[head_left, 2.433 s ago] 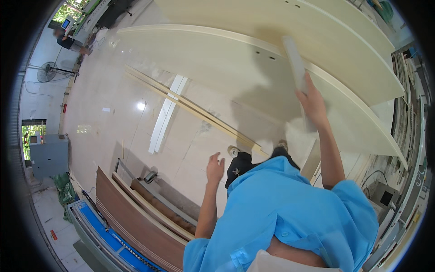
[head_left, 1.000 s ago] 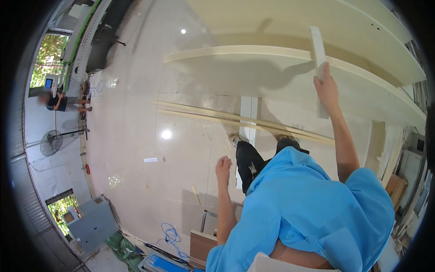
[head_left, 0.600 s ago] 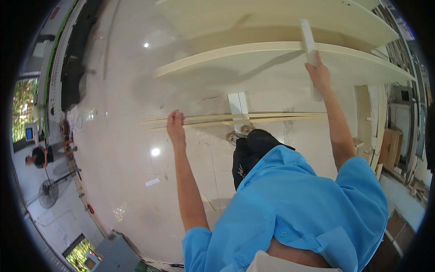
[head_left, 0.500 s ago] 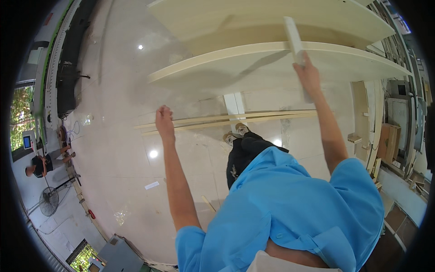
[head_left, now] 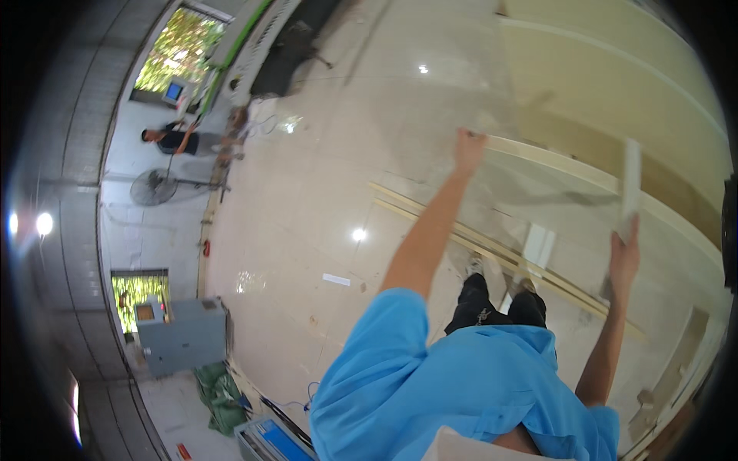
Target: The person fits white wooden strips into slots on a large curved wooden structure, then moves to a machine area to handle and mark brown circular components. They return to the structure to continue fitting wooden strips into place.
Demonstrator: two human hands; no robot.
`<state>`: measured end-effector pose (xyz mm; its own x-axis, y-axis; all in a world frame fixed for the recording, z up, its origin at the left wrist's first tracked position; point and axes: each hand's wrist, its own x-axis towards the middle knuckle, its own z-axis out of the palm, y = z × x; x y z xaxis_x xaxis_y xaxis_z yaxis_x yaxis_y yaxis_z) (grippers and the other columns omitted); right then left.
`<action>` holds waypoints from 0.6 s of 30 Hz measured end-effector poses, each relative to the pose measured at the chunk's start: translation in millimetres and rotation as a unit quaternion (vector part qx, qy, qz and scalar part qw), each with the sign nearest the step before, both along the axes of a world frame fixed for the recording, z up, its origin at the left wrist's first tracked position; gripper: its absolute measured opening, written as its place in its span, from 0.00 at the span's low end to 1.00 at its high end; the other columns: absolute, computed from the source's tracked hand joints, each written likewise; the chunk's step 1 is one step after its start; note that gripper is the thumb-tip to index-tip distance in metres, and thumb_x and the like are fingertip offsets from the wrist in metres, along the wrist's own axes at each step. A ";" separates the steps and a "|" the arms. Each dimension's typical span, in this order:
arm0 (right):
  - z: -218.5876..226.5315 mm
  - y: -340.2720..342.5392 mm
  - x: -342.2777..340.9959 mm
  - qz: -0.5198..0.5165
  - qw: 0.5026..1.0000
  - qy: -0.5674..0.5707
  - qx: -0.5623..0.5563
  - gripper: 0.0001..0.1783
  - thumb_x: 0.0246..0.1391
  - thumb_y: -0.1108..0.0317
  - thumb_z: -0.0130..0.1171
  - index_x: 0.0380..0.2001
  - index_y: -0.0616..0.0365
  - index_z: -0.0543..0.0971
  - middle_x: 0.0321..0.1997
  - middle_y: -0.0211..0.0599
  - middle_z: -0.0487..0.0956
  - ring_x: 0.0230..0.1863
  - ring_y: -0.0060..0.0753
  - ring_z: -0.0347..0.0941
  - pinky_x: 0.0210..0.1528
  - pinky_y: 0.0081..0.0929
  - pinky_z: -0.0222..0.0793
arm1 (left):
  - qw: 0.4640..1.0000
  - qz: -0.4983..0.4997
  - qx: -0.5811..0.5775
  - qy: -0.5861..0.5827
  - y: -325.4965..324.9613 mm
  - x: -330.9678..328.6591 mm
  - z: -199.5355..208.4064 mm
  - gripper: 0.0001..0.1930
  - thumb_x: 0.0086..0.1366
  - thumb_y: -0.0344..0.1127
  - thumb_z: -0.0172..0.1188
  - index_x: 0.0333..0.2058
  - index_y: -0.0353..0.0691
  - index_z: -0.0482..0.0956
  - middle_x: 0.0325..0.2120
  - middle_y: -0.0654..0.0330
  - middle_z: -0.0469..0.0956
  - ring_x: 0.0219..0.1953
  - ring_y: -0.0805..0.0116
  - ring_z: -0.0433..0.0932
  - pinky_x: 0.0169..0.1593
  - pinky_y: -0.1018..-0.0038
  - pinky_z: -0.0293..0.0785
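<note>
A long cream panel (head_left: 553, 163) stands on edge in front of me, its raised edge running from the middle toward the right. My left hand (head_left: 469, 154) is at the panel's left end, fingers curled in against its corner. In my right hand (head_left: 626, 253) is a narrow white strip (head_left: 632, 173), held near its lower end and pointing away from me across the panel's edge. The fingers close around the strip, though motion blurs them a little.
Behind the panel lies another large cream board (head_left: 584, 84). Long thin wooden strips (head_left: 430, 211) cross the floor before my feet, over white pieces (head_left: 538, 247). Far left are a person (head_left: 175, 141), a standing fan (head_left: 155, 187) and a grey cabinet (head_left: 184, 338).
The view has swung left. My left hand has moved from above the floor to the panel's left end. My right hand still holds the white strip.
</note>
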<state>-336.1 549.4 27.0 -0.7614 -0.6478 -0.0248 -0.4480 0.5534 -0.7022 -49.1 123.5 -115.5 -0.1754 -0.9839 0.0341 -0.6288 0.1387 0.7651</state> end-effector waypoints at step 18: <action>-19.9 -57.3 76.5 -0.117 0.989 0.091 -0.024 0.43 0.70 0.60 0.61 0.81 0.51 0.55 0.71 0.63 0.74 0.67 0.62 0.76 0.67 0.44 0.70 | 0.922 -0.029 0.300 0.243 6.9 16.9 44.5 0.22 0.64 0.49 0.74 0.32 0.31 0.84 0.29 0.52 0.85 0.32 0.61 0.81 0.37 0.61 0.76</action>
<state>-259.5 492.1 7.1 -0.8798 -0.4505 0.1518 -0.4323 0.6253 -0.6497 -32.2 130.5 -71.0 -0.3359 -0.8409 -0.4244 -0.1962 -0.3782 0.9047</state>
